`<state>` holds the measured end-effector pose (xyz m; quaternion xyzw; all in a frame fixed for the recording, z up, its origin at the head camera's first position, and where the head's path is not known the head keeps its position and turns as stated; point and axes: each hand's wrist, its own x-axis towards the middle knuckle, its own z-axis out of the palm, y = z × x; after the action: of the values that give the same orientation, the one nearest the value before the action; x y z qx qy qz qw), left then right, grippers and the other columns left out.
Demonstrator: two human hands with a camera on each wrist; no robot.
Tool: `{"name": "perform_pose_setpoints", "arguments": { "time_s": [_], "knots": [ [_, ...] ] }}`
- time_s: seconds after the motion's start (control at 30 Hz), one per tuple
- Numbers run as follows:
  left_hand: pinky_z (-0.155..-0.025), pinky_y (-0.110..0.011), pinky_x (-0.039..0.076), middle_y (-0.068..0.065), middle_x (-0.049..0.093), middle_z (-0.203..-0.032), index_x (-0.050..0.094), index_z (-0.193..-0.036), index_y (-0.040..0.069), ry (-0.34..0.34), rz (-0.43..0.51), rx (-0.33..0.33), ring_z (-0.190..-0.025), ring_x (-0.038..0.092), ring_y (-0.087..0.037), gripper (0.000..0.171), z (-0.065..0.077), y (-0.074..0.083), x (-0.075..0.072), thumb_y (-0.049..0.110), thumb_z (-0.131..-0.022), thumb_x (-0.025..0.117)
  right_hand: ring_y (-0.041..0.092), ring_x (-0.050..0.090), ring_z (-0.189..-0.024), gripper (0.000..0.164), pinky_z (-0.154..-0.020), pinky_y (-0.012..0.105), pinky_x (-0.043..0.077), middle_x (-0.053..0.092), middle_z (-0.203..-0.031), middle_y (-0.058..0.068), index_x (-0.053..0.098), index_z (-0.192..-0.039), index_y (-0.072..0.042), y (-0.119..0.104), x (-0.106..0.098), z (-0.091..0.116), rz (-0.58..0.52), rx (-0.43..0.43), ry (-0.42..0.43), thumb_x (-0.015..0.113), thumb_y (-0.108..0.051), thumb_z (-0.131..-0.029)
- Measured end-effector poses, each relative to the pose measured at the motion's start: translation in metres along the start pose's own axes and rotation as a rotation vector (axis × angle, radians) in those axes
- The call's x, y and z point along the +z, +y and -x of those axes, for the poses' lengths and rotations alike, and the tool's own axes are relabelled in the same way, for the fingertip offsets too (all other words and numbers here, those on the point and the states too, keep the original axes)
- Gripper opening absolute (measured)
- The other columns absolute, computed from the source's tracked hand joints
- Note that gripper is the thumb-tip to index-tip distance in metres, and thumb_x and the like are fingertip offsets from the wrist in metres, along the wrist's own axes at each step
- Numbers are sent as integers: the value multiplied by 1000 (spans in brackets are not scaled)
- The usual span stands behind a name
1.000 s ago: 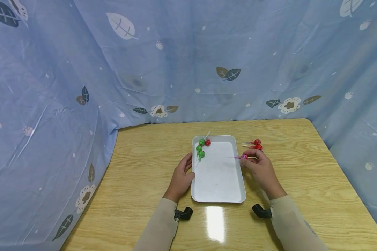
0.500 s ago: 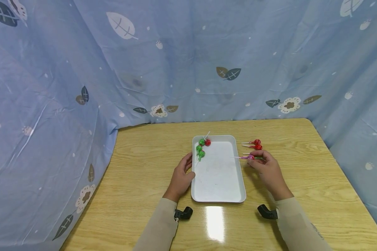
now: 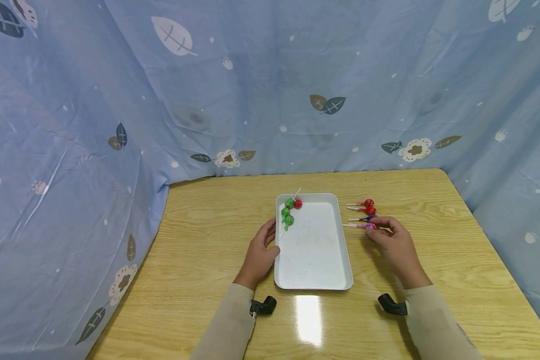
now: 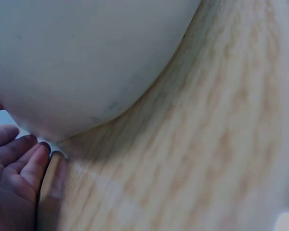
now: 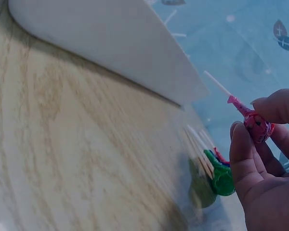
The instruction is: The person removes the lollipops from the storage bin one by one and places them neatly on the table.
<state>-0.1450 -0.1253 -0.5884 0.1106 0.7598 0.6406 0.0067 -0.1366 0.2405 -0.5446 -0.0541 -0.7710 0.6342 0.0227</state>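
Note:
My right hand (image 3: 398, 248) pinches the wrapped head of a pink-purple lollipop (image 5: 258, 126) between thumb and fingers, just right of the white tray (image 3: 315, 283). Its white stick points left toward the tray's rim. Beyond that hand lie two red lollipops (image 3: 370, 210), a dark purple one (image 3: 369, 218) and a green one (image 5: 224, 179), sticks leftward. My left hand (image 3: 260, 256) holds the tray's left side, thumb at the rim and fingers along the outer wall. Inside the tray's far left corner are several green lollipops (image 3: 289, 220) and one red lollipop (image 3: 298, 204).
The tray stands on a wood-grain table (image 3: 198, 240). A blue patterned curtain (image 3: 261, 90) hangs behind the table and along both sides. Each wrist carries a small black camera (image 3: 266, 305).
My right hand has drawn the pink-purple lollipop rightward, from over the tray's right rim to above the table beside the other lollipops. My left hand and the tray stay in place.

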Motion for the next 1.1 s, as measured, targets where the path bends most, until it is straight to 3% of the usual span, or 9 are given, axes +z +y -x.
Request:
{"name": "perform_pose_setpoints", "arguments": {
  "time_s": [0.17,0.37,0.9,1.1],
  "knots": [
    [-117,-36,46,-8,52,-162,39,-169,10,-4,5,-6,-143,54,-22,83,0,0,-1,-8,-89,53,7,65,-89,41,-70,22,56,68,-115,6,61,-139,6,3,-2,2,38,-1,12,74,-15,-106],
    [-117,-32,45,-6,52,-161,40,-168,10,3,7,-5,-143,54,-18,83,0,-1,-1,-10,-89,54,6,66,-93,42,-75,21,57,68,-117,10,61,-138,5,8,-5,5,84,0,28,74,-19,-106],
    [-118,-36,44,-7,52,-161,40,-169,10,1,11,-3,-144,53,-22,84,0,0,0,-9,-88,53,7,62,-90,39,-70,20,58,65,-121,20,61,-138,7,27,-7,6,129,-14,66,72,-12,-106],
    [-118,-35,44,-7,51,-162,39,-169,10,-1,4,0,-144,52,-21,84,0,-1,-1,-9,-88,53,7,61,-89,36,-69,18,55,66,-117,18,64,-135,6,30,-6,5,180,-26,77,73,-13,-106]
  ]
}}
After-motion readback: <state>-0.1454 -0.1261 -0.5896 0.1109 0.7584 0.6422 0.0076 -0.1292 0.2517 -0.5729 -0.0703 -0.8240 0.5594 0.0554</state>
